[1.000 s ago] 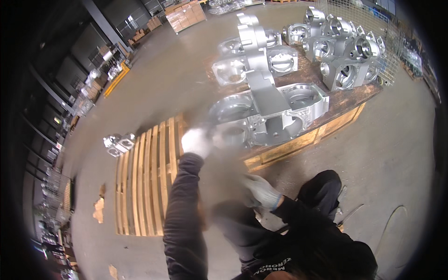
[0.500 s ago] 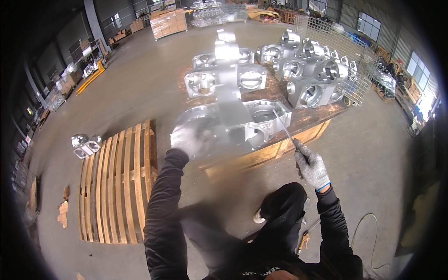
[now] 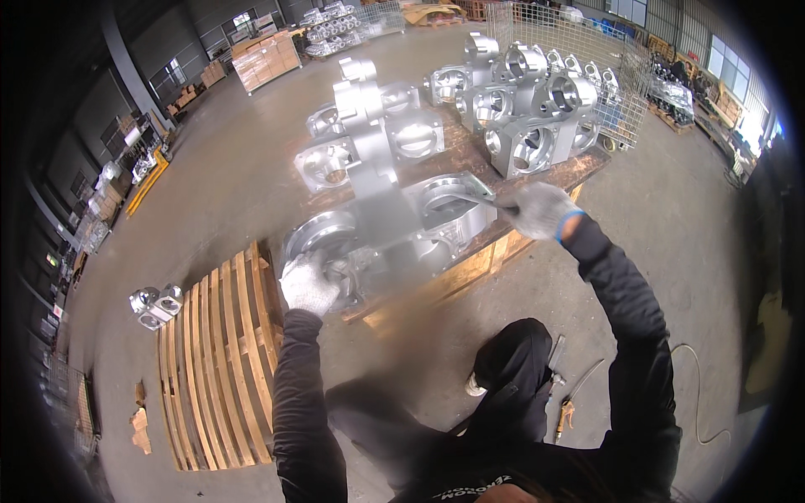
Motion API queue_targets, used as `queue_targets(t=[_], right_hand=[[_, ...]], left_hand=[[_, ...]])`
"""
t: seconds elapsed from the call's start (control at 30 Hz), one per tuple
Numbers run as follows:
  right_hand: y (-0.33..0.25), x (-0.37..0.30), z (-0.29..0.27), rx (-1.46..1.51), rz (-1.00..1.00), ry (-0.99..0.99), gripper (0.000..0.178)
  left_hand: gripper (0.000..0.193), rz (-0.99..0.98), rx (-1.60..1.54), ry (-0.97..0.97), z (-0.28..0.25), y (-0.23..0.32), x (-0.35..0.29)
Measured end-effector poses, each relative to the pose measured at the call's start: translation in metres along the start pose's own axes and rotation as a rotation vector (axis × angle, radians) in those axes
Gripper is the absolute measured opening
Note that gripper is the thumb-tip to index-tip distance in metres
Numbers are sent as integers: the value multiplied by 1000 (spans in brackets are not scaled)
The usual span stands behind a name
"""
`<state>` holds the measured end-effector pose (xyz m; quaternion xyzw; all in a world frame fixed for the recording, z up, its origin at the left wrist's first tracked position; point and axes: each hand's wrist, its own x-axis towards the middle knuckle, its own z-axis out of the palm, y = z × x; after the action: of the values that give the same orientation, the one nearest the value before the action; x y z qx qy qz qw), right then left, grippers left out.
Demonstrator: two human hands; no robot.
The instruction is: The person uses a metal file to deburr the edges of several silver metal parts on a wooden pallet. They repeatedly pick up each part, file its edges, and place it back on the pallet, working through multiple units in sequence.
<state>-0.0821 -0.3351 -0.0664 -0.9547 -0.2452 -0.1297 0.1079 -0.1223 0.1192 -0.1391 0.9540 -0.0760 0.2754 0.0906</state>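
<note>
A large silver machined metal casting (image 3: 423, 239) with round bores lies at the near edge of a wooden pallet (image 3: 465, 272). My left hand (image 3: 309, 285), in a pale work glove, grips its near left side; the fingertips are partly hidden against the metal. At the casting's right bore, my gloved right hand (image 3: 537, 211) is closed round a slim metal file-like tool (image 3: 474, 198). The tool points left, with its tip at the bore's rim. A hazy smear covers the casting's middle.
Several similar castings (image 3: 528, 142) stand farther back on the pallet. A slatted pallet (image 3: 220, 360) lies at left, with another casting (image 3: 155, 307) beside it. An air blow gun (image 3: 567, 412) and a hose (image 3: 698, 394) lie on the floor. Behind stands a wire cage (image 3: 579, 59).
My right hand has moved up toward the casting, and the tool now lies flatter across the right bore. My left hand stays at the casting's left side. The view has shifted.
</note>
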Motion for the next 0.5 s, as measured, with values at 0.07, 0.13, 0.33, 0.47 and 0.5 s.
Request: queue_targets(t=[0.07, 0.13, 0.33, 0.47, 0.5], right_hand=[[-2, 39, 5, -277, 59, -127, 24], [-9, 62, 12, -293, 116, -83, 21], [-41, 51, 30, -407, -122, 114, 14], [-45, 28, 31, -386, -287, 91, 18], [-41, 26, 29, -390, -311, 73, 21]], left_hand=[[23, -13, -8, 11, 1, 0, -3], [20, 13, -20, 27, 0, 3, -5], [21, 30, -33, 62, -4, 10, -13], [26, 75, -12, 51, -2, 11, -20], [27, 79, -1, 57, -2, 11, -23]])
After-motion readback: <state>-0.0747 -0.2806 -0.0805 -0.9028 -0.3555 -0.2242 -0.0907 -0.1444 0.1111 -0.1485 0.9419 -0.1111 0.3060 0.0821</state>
